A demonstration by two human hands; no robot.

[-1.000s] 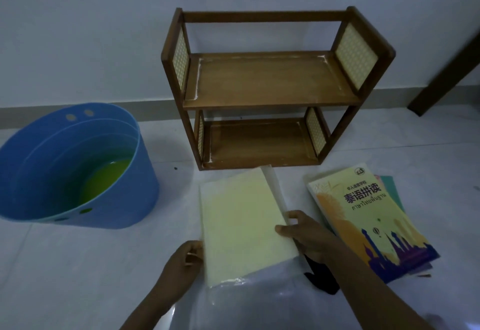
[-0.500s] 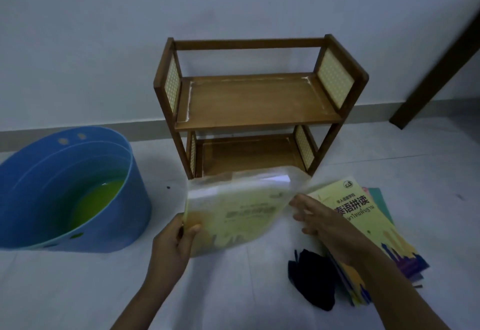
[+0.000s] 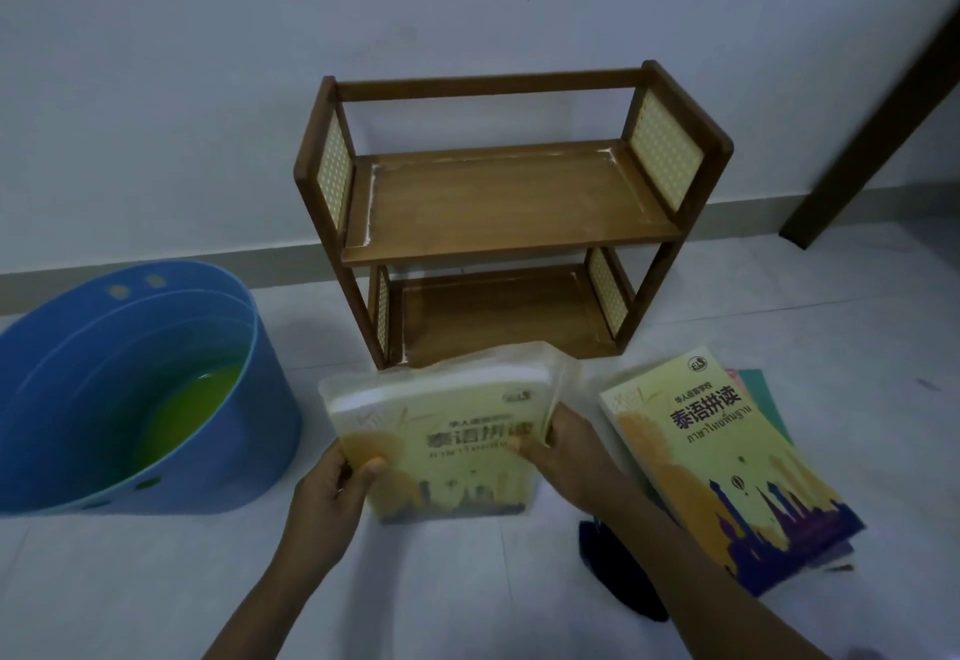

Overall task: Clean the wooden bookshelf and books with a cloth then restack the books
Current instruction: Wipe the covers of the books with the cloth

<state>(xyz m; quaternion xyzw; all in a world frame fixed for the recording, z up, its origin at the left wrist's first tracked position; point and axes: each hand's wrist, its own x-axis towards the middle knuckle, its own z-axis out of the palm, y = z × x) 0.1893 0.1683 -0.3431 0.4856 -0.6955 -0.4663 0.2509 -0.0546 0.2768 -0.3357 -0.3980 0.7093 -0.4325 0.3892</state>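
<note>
Hands both clamped on the plastic-wrapped book [image 3: 441,441]: left hand [image 3: 332,488] grips one edge, right hand [image 3: 566,446] the other. Bookshelf [image 3: 498,212] sits just behind.

Looks like a room in a home, seen from low down at floor level. Pale tiled floor [image 3: 156,581] meeting a plain painted wall [image 3: 208,62] along a grey skirting strip. Small two-tier wooden bookshelf [image 3: 511,202] with woven side panels standing against that wall. Blue plastic tub [image 3: 67,425] of greenish water on the left, language textbooks [image 3: 727,457] stacked on the floor to the right. Dark wooden post [image 3: 878,103], perhaps a door frame, at far right.
</note>
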